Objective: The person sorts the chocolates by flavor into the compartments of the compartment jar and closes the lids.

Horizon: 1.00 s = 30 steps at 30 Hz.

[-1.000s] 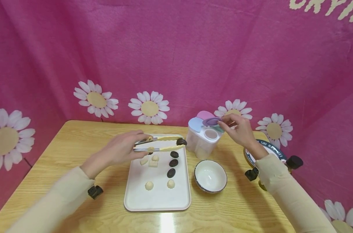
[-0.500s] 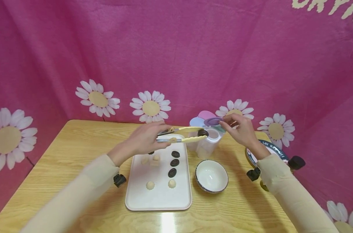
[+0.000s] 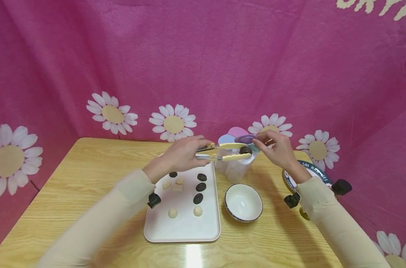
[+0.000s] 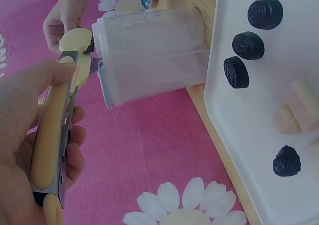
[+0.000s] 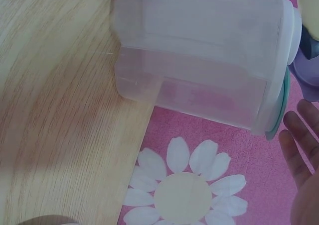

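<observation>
My left hand [image 3: 183,154] grips tongs with yellow scalloped tips [image 3: 236,157]. Between those tips sits a dark round chocolate [image 3: 245,150], right over the round opening of a translucent container [image 3: 234,172]. With thumb and fingers my right hand [image 3: 276,149] pinches the raised purple lid [image 3: 245,139] of that container. Blue and pink lids [image 3: 238,131] beside it lie flat. In the left wrist view the tongs' handle [image 4: 52,130] lies along the palm. The right wrist view shows the container's clear side [image 5: 199,41] and the purple lid's underside [image 5: 308,73].
Left of the container lies a white tray [image 3: 183,229] bearing several dark chocolates [image 3: 201,187] and cream-coloured pieces [image 3: 173,213]. A white bowl [image 3: 244,203] stands in front of the container. Behind the right forearm is a plate with a lettered dark rim [image 3: 306,166].
My left hand has carried the tongs and the dark chocolate rightward from above the tray to over the container's opening. The right hand has stayed at the raised purple lid.
</observation>
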Tool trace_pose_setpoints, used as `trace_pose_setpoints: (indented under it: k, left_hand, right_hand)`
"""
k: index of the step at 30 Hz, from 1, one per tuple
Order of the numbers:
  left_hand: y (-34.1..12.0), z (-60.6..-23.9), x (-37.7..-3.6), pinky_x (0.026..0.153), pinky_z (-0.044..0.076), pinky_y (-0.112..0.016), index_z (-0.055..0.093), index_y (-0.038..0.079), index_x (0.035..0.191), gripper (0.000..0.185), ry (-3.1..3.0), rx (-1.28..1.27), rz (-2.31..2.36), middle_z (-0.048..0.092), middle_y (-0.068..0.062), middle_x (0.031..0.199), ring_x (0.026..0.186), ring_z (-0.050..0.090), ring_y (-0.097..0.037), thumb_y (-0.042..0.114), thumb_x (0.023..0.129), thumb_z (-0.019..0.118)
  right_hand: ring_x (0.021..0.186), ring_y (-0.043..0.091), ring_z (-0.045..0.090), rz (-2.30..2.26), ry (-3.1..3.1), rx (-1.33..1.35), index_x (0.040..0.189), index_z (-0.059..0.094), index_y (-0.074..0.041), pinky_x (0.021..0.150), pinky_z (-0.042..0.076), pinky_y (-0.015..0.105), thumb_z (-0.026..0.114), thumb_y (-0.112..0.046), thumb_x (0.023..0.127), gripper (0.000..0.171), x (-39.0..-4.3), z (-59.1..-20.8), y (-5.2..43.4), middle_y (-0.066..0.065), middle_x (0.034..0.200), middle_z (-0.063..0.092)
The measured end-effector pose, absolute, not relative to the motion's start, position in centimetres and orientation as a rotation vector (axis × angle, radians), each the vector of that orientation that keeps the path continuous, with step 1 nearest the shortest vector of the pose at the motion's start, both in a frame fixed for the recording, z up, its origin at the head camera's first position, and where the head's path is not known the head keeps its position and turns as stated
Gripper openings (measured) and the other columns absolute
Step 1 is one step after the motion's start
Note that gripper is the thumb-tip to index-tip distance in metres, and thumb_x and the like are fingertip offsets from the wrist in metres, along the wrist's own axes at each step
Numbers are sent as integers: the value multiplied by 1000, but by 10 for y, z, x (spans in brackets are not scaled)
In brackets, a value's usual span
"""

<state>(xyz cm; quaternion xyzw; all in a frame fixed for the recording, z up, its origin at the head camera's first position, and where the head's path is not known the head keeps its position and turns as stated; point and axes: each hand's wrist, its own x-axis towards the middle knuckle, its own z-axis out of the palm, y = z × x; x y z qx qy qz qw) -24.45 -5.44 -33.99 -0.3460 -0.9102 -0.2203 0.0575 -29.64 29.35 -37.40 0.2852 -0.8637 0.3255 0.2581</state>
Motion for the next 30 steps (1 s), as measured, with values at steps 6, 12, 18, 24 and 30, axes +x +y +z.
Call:
trace_pose_setpoints:
  k: [6,12,18,24,30]
  left_hand:
    - [-52,-342,-250,78,52,-34,67,12,140,50,-2783,-1040,-695,71,-5,116,90,62,-18,28,93,77]
    - [-53,-339,-251,85,54,-37,63,12,145,58,-2842,-1017,-720,70,-7,121,96,63,-20,33,92,78]
    - [-62,-340,-246,90,56,-41,62,13,146,62,-2865,-996,-687,70,-6,125,102,65,-21,35,91,79]
    - [-84,-345,-233,99,57,-48,61,12,148,66,-2910,-936,-691,69,-11,137,116,67,-27,38,90,81]
    - [-111,-358,-216,91,59,-44,63,9,145,65,-2917,-900,-682,70,-12,132,107,68,-26,36,89,82]
  right_hand:
    - [76,1,64,882,-2336,775,97,76,-1,68,54,12,82,-1,87,11,-299,-374,295,13,89,78]
    - [76,2,64,875,-2342,766,97,77,-3,67,56,16,82,-1,87,11,-297,-372,294,12,89,78]
    - [75,-1,63,882,-2344,761,97,77,-3,66,55,14,82,-2,88,10,-298,-373,294,12,88,78]
    - [75,-4,62,879,-2347,761,97,76,-2,67,52,9,82,-2,87,12,-298,-374,294,14,89,78]
    - [76,-9,60,913,-2342,779,97,76,0,68,52,9,82,-1,87,12,-298,-376,294,14,88,77]
